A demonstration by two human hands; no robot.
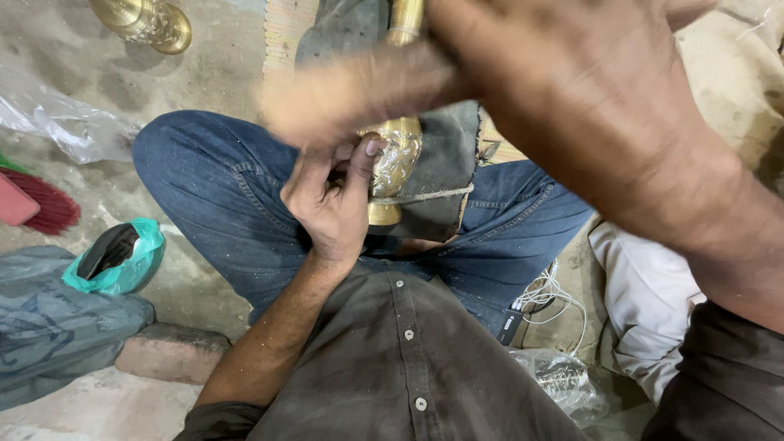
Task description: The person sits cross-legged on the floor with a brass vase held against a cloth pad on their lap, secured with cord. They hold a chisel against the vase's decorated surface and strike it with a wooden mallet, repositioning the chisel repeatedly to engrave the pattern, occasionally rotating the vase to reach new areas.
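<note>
My left hand (pixel 331 196) rests in my lap, fingers curled around an embossed brass piece (pixel 397 159), thumb pressed on its side. The brass piece lies on a dark cloth (pixel 445 155) over my blue jeans and runs up toward the top edge. My right hand (pixel 588 106) is raised close to the camera and fills the upper right. It is closed on a tan, stick-like tool (pixel 351 94) that is blurred by motion and points left above the brass piece. What kind of tool it is cannot be made out.
A second brass piece (pixel 147 20) stands on the dusty floor at top left. A clear plastic bag (pixel 65 122), red broom (pixel 37 204), green bag (pixel 122 257), grey sack (pixel 49 318) and brick (pixel 171 351) lie left. White cable (pixel 543 298) and white cloth (pixel 645 302) lie right.
</note>
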